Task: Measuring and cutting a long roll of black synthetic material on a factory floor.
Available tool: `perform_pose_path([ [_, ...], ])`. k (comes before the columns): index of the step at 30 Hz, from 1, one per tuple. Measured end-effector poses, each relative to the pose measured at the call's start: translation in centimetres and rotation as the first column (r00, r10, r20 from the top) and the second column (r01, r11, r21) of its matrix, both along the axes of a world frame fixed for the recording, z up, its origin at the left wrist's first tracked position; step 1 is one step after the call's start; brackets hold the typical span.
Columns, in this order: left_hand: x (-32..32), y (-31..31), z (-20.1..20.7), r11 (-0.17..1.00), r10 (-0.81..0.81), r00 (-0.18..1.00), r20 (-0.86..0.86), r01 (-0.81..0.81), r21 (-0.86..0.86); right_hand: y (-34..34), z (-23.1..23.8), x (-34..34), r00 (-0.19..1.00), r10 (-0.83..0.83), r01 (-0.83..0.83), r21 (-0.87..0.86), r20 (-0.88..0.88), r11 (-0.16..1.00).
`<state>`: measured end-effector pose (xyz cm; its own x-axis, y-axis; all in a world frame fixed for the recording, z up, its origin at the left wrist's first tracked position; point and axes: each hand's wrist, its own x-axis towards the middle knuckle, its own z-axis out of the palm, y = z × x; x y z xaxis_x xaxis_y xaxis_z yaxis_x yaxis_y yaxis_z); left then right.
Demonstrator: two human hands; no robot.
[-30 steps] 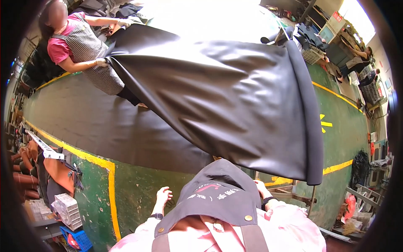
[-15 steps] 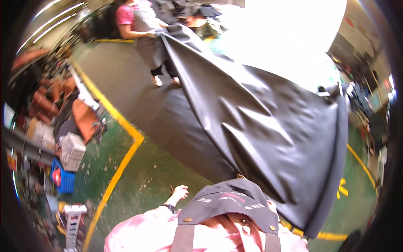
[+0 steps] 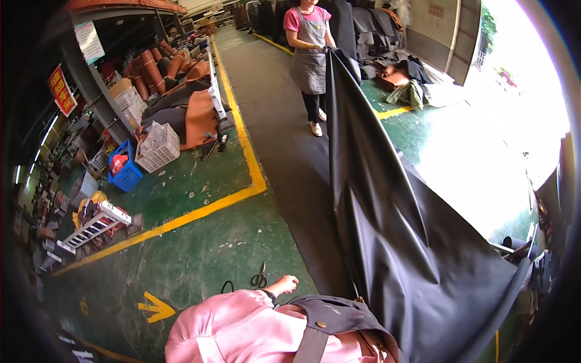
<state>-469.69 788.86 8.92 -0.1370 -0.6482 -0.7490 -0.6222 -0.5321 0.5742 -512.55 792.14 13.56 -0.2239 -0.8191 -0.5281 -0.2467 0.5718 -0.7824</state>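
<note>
A wide, glossy black sheet, leather-like, runs in folds from a co-worker across to my right side. Its right edge looks rolled or turned over. Just left of my apron, my left hand reaches out low with its fingers loosely bent and nothing visible in it. Beside that hand, a pair of dark-handled scissors appears against the green floor. My right hand is out of sight, hidden behind my body or the sheet.
Ahead, the co-worker in a checked apron grips the sheet's far corner. More dark material lies along the floor. At left are a blue basket, a white crate, brown rolls and a white rack.
My view has swung, so the co-worker and the storage side stand further right in the picture. The scissors now show. Part of my right hand showed before and has gone from view.
</note>
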Motion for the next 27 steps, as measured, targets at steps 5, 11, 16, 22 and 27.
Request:
perform_pose_path([
  [5,0.9,0.4,-0.6,1.0,0.018,0.999,0.027,-0.018,-0.003,0.6,-1.1,-0.4,1.0,0.009,-0.009,-0.008,0.004,1.0],
  [11,1.0,0.3,-0.3,1.0,0.014,0.999,0.032,-0.013,-0.007,1.9,-2.5,-0.7,1.0,-0.005,0.005,-0.014,0.01,1.0],
  [16,1.9,0.7,-0.9,0.998,0.055,0.998,0.0,-0.055,-0.012,3.6,-3.5,-1.4,1.0,-0.024,0.024,-0.01,0.005,1.0],
  [22,2.3,1.0,-0.1,0.996,0.088,0.996,-0.003,-0.089,-0.015,6.9,-5.2,-1.8,0.998,-0.063,0.063,0.021,0.01,0.998],
  [27,2.7,1.7,0.0,0.995,0.099,0.995,0.008,-0.099,-0.001,10.9,-6.1,-2.0,0.994,-0.11,0.109,0.067,0.01,0.992],
])
